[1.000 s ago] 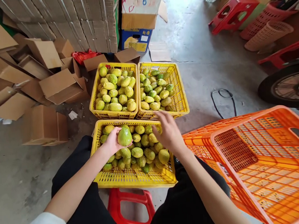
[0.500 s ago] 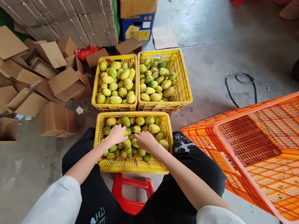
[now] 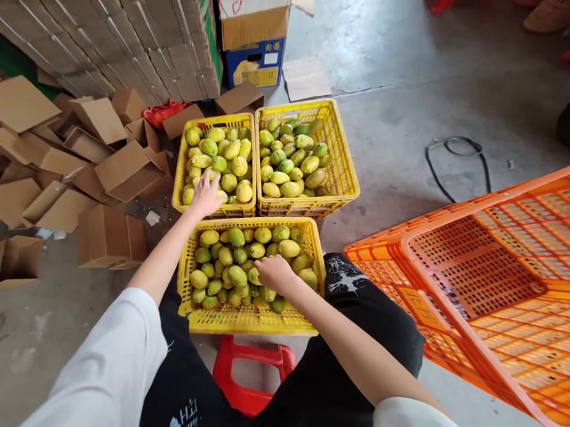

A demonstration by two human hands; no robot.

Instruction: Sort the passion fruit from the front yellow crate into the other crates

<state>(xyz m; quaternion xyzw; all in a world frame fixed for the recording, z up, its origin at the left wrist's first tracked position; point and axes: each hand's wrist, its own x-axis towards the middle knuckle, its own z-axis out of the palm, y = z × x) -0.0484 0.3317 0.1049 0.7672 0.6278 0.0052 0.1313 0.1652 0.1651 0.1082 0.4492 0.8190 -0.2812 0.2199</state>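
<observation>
Greenish-yellow lemons (image 3: 237, 276) fill the yellow front basket (image 3: 253, 323) between my knees. My left hand (image 3: 206, 195) reaches over the front part of the back left basket (image 3: 179, 181), its fingers spread apart and touching the yellower lemons (image 3: 239, 166) there. I see no lemon clearly gripped in it. My right hand (image 3: 275, 273) is low over the right half of the front basket, with its fingers curled down among the lemons. Whatever those fingers hold is hidden under the hand.
A back right basket (image 3: 346, 152) holds greener lemons. Large orange crates (image 3: 408, 251) stand at my right. Opened cardboard boxes (image 3: 128, 168) lie in a heap at left, beside stacked cartons (image 3: 159, 47). A red stool (image 3: 227, 371) is below the front basket; a black cable (image 3: 432, 172) lies on the floor.
My left hand has moved forward from the front basket to the back left basket. My right hand stays over the front basket. The view has shifted slightly.
</observation>
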